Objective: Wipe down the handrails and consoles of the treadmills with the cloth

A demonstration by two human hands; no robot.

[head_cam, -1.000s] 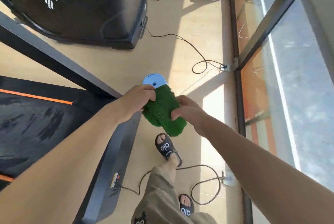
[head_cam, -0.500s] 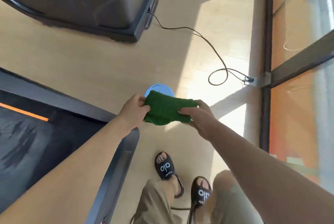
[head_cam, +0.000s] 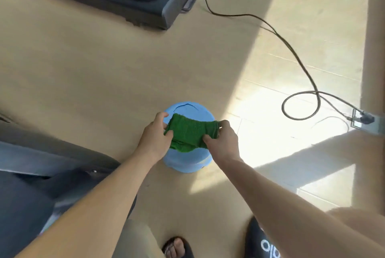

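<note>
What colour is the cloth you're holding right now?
Green. The cloth shows best in the head view, held between the left hand and right hand.

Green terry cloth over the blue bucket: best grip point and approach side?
Probably the two short ends, from the left and right sides. The green terry cloth is stretched sideways above the blue plastic bucket; left hand and right hand already pinch those ends, leaving the saggy middle free.

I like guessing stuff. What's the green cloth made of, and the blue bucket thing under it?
The green cloth looks like fuzzy terry or microfibre: its surface is nubbly and matte, and it folds softly between the left hand and right hand. The blue bucket is probably plastic: smooth, evenly coloured, with a rounded moulded shape. It could be a bin or stool; I cannot tell which.
</note>
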